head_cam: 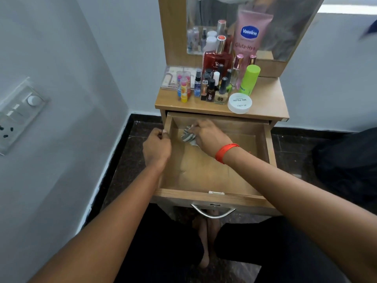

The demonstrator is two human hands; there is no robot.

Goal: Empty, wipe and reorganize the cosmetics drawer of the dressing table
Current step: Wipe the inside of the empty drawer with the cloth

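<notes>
Drawer (214,174) is seen pulled well out from under the dressing table top (265,105), its pale wooden floor bare apart from a crumpled striped cloth (188,136) near the back left corner. That cloth is gripped and pressed down by the right hand (209,135), fingers curled over it; an orange wristband (225,153) is worn on that wrist. The left hand (157,148) is held curled at the drawer's left wall, thumb by the rim, but whether the rim is actually gripped cannot be told. A curved metal handle (213,214) is fixed to the drawer front.

On the wood-grain top, cosmetics are crowded upright: small nail polish bottles (221,94), a round white jar (239,103), a green tube (250,79), a square red perfume bottle (217,62), and a flat palette (173,77) at the left. A pink Vaseline tube (250,31) is stood against the mirror (289,33), whose reflection is smeared and hard to read.

Dark speckled stone floor (138,135) is met by plain white walls (61,58); a switch panel (18,115) is mounted at the left. Small bottle labels are too blurred to read.
</notes>
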